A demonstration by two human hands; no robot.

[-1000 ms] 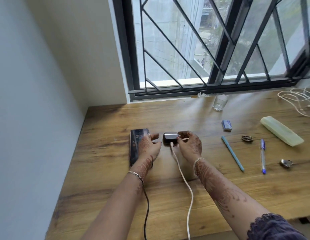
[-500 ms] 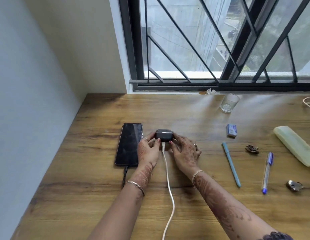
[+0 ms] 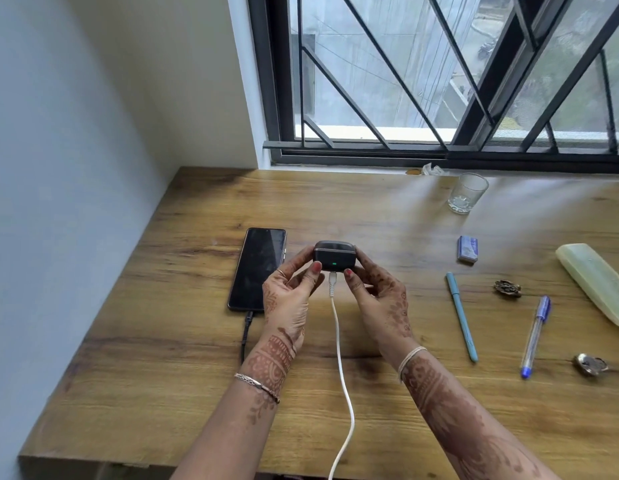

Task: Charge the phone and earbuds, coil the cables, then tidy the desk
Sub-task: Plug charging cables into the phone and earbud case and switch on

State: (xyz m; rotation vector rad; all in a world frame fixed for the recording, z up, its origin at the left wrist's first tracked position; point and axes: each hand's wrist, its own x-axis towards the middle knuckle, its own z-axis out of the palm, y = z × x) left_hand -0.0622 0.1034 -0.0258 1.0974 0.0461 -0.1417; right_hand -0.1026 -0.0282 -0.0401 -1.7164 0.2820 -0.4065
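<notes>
now both hands grip the earbuds case (image 3: pixel 334 258), white cable (image 3: pixel 341 358) attached.

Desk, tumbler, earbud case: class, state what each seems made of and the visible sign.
Desk: wood or wood-look laminate, matt; grain streaks show. Tumbler: clear glass, possibly plastic; the woodgrain shows through it. Earbud case: likely dark plastic, smooth satin; soft sheen along its lid.

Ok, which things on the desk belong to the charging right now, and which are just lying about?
In the job: earbuds case, green light on, held by left hand and right hand; white cable plugged into it; phone with black cable.

Lying about: glass, small blue box, teal pen, blue pen, pale green case, brown clip, metal trinket.
</notes>
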